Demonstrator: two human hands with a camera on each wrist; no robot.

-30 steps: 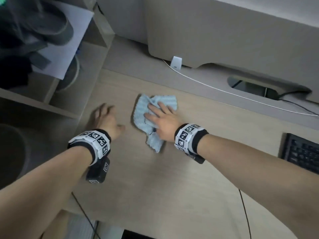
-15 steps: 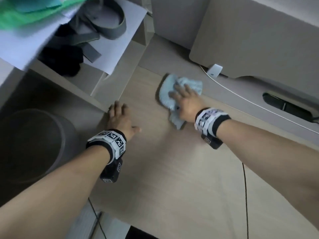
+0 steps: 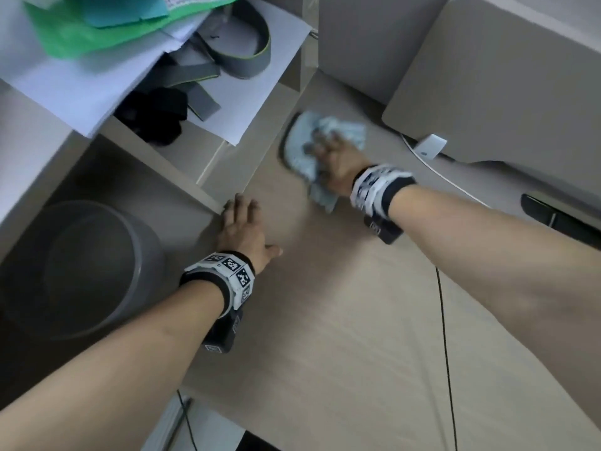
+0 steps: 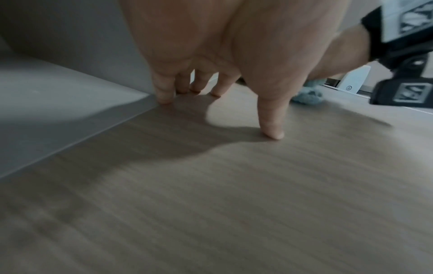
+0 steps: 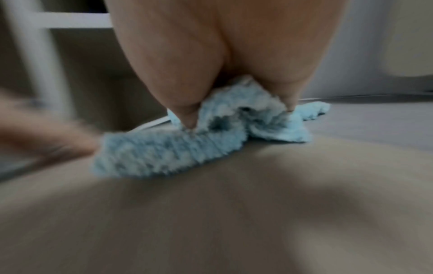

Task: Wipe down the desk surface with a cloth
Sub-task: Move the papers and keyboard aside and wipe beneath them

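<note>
A fluffy light-blue cloth (image 3: pixel 297 143) (image 5: pixel 164 152) lies bunched on the pale wood desk (image 3: pixel 341 320), at its far left corner beside the shelf unit. My right hand (image 3: pixel 336 164) presses down on the cloth, which bulges out around the thumb (image 5: pixel 185 115) in the right wrist view. My left hand (image 3: pixel 244 229) rests flat on the desk, holding nothing. Its fingertips (image 4: pixel 164 96) touch the desk's left edge where it meets the shelf's side panel. The left wrist view shows a bit of the cloth (image 4: pixel 306 96) past the thumb.
The shelf unit (image 3: pixel 208 187) on the left holds papers and a grey strap (image 3: pixel 244 43). A grey bin (image 3: pixel 81 271) stands below. A beige panel (image 3: pixel 487 76), a white clip (image 3: pixel 431 146) and a white cable (image 3: pixel 455 183) lie behind the cloth. A black cable (image 3: pixel 444 336) crosses the desk.
My right hand has pushed the cloth away from me, toward the desk's back left corner. My left hand has stayed at the desk's left edge.
</note>
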